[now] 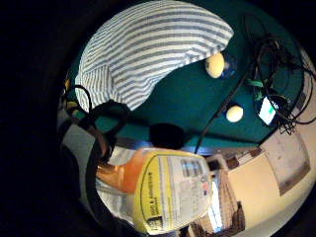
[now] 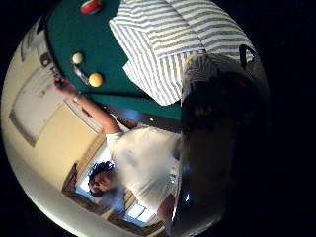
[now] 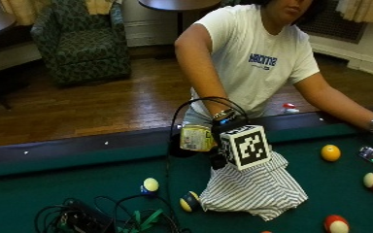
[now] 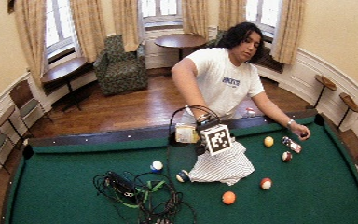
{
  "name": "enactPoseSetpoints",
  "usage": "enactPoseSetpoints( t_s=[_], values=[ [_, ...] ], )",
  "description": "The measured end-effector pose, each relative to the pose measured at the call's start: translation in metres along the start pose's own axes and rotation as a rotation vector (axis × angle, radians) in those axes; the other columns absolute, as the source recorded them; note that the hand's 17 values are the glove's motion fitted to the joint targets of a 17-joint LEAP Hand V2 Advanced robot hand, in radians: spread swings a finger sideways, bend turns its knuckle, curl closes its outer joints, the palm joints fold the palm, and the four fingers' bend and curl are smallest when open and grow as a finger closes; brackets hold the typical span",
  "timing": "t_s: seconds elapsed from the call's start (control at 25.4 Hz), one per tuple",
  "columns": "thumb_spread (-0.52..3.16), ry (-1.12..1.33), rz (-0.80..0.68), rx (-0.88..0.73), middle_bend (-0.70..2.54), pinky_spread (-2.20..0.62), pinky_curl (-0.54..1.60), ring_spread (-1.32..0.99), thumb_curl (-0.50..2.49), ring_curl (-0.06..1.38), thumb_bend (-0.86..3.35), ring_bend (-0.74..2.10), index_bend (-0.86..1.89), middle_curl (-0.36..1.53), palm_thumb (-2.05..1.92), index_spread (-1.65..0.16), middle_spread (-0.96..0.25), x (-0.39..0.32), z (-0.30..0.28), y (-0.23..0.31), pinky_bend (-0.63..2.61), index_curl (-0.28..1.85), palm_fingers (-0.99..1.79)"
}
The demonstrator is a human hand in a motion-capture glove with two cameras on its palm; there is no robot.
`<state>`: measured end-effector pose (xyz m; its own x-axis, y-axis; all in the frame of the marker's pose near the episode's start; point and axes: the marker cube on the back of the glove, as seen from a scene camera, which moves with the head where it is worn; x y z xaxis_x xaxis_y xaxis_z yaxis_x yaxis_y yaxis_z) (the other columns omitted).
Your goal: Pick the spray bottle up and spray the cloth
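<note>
In the outside view, a person in a white shirt is standing at the far side of a pool table [image 3: 57, 179] and is reaching the gloved right hand [image 3: 224, 127] down over the green felt, near the middle of the frame. The hand is holding the spray bottle [image 3: 196, 138] above the table; its yellow label is showing to the left of the hand. The fingers themselves are hidden behind the glove's gear, but in the little finger side palm view the bottle [image 1: 165, 190] is filling the lower part of the picture, with orange liquid and the yellow label very close to the palm, so the hand is gripping it. How tightly the fingers are curling round it I cannot tell.

The striped cloth [image 3: 254, 187] is lying in a loose heap on the felt just below the hand, in the lower middle of the outside frame, and the bottle is hanging above its upper left edge. In the thumb side palm view the cloth [image 2: 168, 44] is taking the upper middle of the picture.

The bare left hand [image 4: 301, 133] is resting on the table near the right rail, well apart from the cloth. Several billiard balls are lying around: a yellow one [image 3: 330, 153] at the right, and two striped ones [image 3: 150, 184] just left of the cloth. A bundle of black cables [image 3: 76, 218] is lying in the lower left corner.
</note>
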<state>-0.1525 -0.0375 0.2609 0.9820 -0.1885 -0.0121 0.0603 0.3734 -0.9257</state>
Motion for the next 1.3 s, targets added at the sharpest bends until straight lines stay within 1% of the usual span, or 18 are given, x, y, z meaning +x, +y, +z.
enactPoseSetpoints(
  t_s=[0.2, 0.47, 0.63, 0.79, 0.98, 1.3],
  values=[
    [0.35, 0.063, 0.055, -0.082, 0.68, -0.30, 0.44, -0.22, 0.81, 0.50, -0.03, 0.77, 0.37, 0.59, 0.96, -0.26, -0.20, -0.004, 0.023, -0.018, 0.52, 0.60, 1.35],
    [0.36, 0.105, 0.086, -0.139, 0.67, -0.30, 0.44, -0.22, 0.82, 0.51, -0.03, 0.77, 0.36, 0.59, 0.96, -0.27, -0.20, -0.010, 0.055, -0.038, 0.52, 0.61, 1.35],
    [0.37, 0.116, 0.079, -0.133, 0.67, -0.30, 0.44, -0.22, 0.82, 0.51, -0.03, 0.77, 0.35, 0.59, 0.96, -0.27, -0.20, -0.010, 0.058, -0.041, 0.52, 0.61, 1.34],
    [0.37, 0.075, 0.042, -0.081, 0.66, -0.29, 0.44, -0.22, 0.82, 0.51, -0.03, 0.77, 0.34, 0.59, 0.96, -0.27, -0.20, -0.014, 0.045, -0.034, 0.52, 0.61, 1.34],
    [0.37, -0.044, -0.069, 0.060, 0.66, -0.29, 0.44, -0.22, 0.82, 0.51, -0.03, 0.77, 0.33, 0.59, 0.96, -0.27, -0.20, -0.030, 0.011, -0.014, 0.52, 0.62, 1.34],
    [0.38, -0.326, -0.401, 0.320, 0.66, -0.30, 0.44, -0.22, 0.83, 0.51, -0.03, 0.77, 0.32, 0.59, 0.96, -0.27, -0.20, -0.063, -0.050, 0.049, 0.52, 0.63, 1.34]
  ],
)
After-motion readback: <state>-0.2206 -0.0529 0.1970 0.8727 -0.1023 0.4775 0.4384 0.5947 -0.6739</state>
